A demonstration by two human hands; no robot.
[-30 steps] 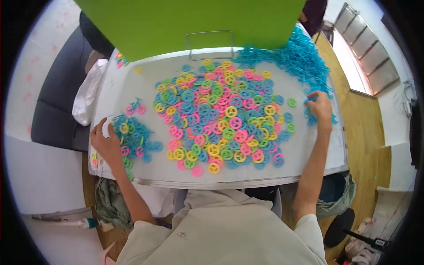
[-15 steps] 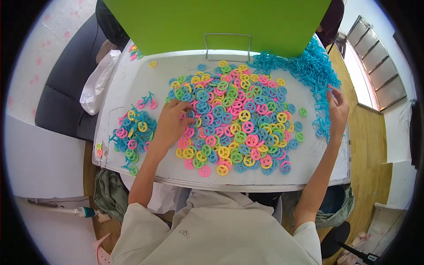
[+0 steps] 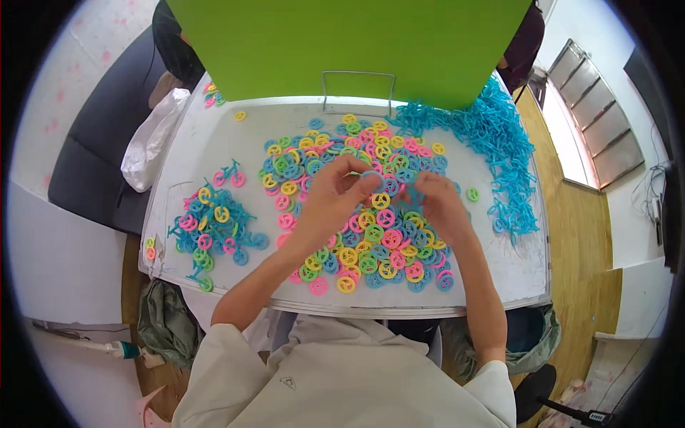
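Note:
Over the middle of the table my two hands are close together above a heap of small plastic spoked wheels in pink, yellow, green and blue. My left hand pinches a blue wheel between thumb and forefinger. My right hand has its fingers closed on a blue toy bicycle frame, partly hidden by the fingers. More blue frames form a heap along the far right side. Toy bicycles with coloured wheels are piled at the left.
A green panel with a wire stand rises at the table's far edge. One yellow wheel lies at the far left, a green wheel at the right. A white plastic bag hangs beside the left edge.
My right hand has come left from the blue frame heap to the middle, bringing a frame. My left hand has lifted from the wheels and moved right with a blue wheel.

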